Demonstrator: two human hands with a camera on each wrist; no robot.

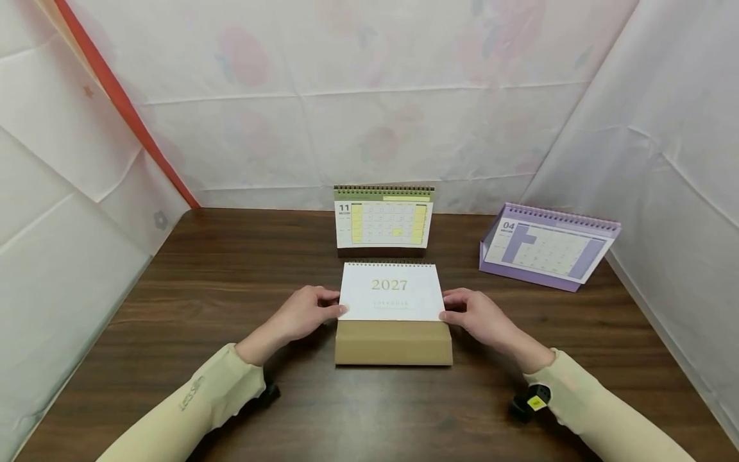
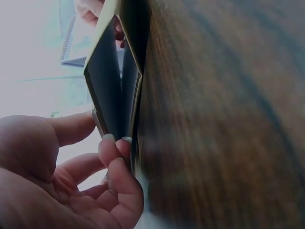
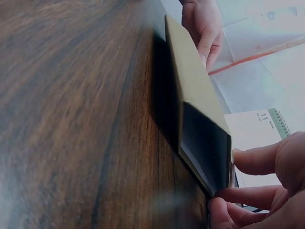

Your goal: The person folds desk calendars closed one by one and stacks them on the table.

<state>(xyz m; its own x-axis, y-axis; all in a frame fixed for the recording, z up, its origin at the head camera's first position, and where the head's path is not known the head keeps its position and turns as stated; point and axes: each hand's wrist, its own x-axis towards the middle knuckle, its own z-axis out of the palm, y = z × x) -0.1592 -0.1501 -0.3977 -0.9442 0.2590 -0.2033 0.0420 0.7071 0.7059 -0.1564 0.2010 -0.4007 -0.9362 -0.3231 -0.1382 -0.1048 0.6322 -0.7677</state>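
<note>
Dark brown wood-grain table (image 1: 225, 256) across the lower part of the head view, with a soft sheen near bottom centre. Behind, pale cloth (image 1: 416, 58) with faint pink prints across the top of the frame; a red strip (image 1: 115, 86) slanting through the upper left, down to the table's back corner. Near the back edge, just above centre, a green-topped calendar (image 1: 381, 221) upright at 11; at right of frame, set at an angle, a purple calendar (image 1: 548, 247) at 04.

Slightly below centre, on the table just in front of the green-topped one and between both hands, a tan calendar (image 1: 394, 340) with a white cover marked 2027.

At its left side, the left hand (image 1: 306, 312), pinched on the edge: thumb on the cover side, fingers curled at the hollow, dark-lined stand, with only a narrow gap between. At its right side, the right hand (image 1: 479, 314), clamped likewise, thumb by the cover's lower right corner. Pale sleeves (image 1: 185, 404) at lower left and lower right.
</note>
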